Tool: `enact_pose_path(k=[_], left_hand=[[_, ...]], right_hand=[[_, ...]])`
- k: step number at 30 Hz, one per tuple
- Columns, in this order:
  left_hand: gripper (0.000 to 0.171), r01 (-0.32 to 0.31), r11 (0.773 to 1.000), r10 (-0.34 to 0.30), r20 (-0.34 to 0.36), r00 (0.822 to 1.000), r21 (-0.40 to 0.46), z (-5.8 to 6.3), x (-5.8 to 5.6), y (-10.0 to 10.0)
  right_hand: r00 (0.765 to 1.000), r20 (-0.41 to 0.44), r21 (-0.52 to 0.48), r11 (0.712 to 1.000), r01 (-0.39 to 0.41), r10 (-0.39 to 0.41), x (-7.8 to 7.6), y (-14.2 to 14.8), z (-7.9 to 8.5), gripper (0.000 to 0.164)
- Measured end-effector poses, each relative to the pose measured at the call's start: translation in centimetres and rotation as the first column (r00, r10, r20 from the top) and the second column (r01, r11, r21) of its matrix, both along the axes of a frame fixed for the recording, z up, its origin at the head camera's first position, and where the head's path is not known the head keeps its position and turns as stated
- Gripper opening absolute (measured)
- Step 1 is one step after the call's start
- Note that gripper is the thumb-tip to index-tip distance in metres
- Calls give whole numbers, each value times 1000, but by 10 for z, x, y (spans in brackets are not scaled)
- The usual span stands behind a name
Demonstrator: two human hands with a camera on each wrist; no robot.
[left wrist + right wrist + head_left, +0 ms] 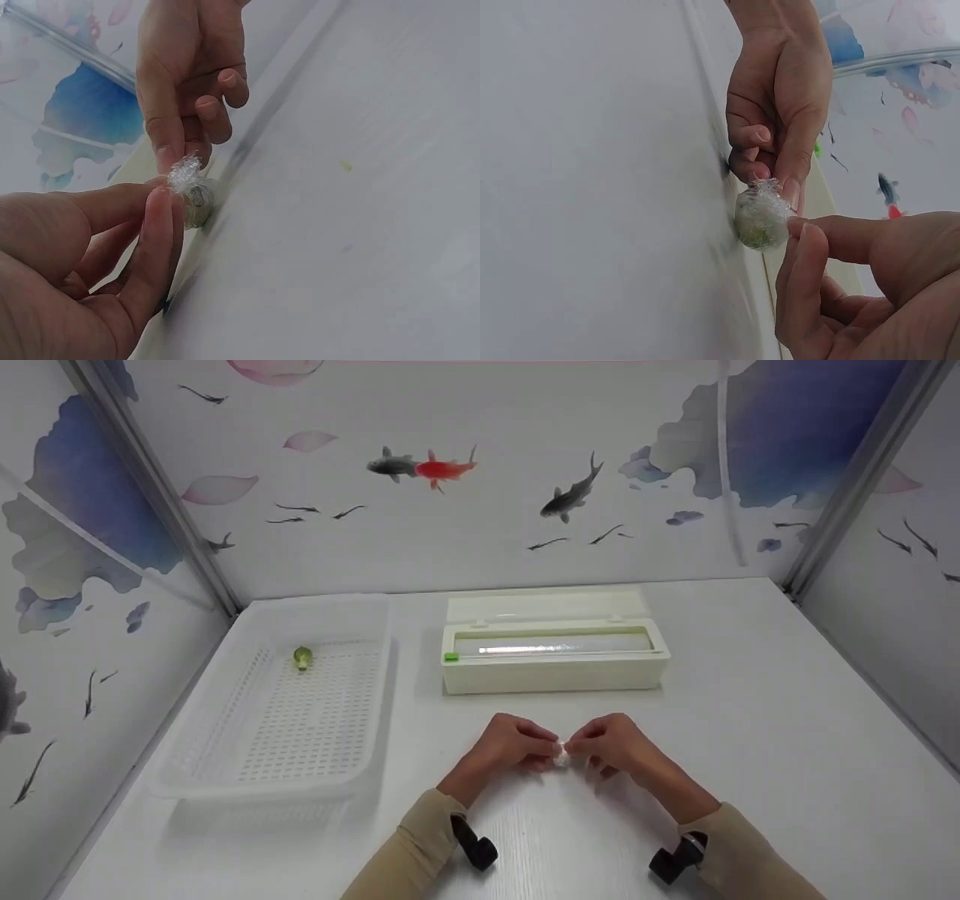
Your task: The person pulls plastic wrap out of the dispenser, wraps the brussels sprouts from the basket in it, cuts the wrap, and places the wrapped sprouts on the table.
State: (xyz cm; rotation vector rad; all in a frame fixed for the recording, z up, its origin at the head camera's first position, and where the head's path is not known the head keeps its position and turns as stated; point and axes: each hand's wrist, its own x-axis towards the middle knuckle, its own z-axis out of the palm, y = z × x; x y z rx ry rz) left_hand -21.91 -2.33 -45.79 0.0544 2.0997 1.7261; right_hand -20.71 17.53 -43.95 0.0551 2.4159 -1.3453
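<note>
A small, round greenish thing wrapped in crinkled cling film [759,221] is between the two hands, low over the white table. My left hand [511,741] pinches the gathered film between thumb and fingertips from the left. From the other side, my right hand [616,741] pinches the same bunched film, the two sets of fingertips nearly meeting. In the left wrist view, the twisted film end [185,172] sticks up clear and wrinkled above the round body. What the wrapped thing is, I cannot tell through the film.
Behind the hands stands a cream cling film dispenser [555,676], its lid [547,604] raised and a green slider [451,657] at its left end. To the left is a white perforated basket [379,697] holding a small green bulb-shaped thing [302,658]. Printed panels enclose the table [780,720].
</note>
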Motion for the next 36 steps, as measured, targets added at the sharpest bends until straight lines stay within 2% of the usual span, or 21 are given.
enact_pose_path(k=[7,13,17,23,33,36], left_hand=[[15,-10,1000,9,24,1000,15,-1,-2,0],[15,-27,1000,27,-1,1000,-1,-1,-3,1],[16,-29,1000,29,2,1000,12,-2,-3,1],[18,-13,1000,13,18,1000,-11,-1,-3,0],[17,-24,996,20,-60,998,-81,-6,-4,1],[16,-26,999,25,-26,999,-28,-6,-4,1]], right_hand=[[999,-28,-4,1000,30,-30,1,-4,1,15],[999,-38,2,1000,30,-30,2,-4,1,17],[1000,-27,2,1000,-16,16,3,-4,2,20],[997,-18,-80,993,-82,80,4,-5,0,30],[999,-27,-87,995,-45,42,5,-10,-7,39],[999,-39,-59,998,-39,36,6,-11,-7,37]])
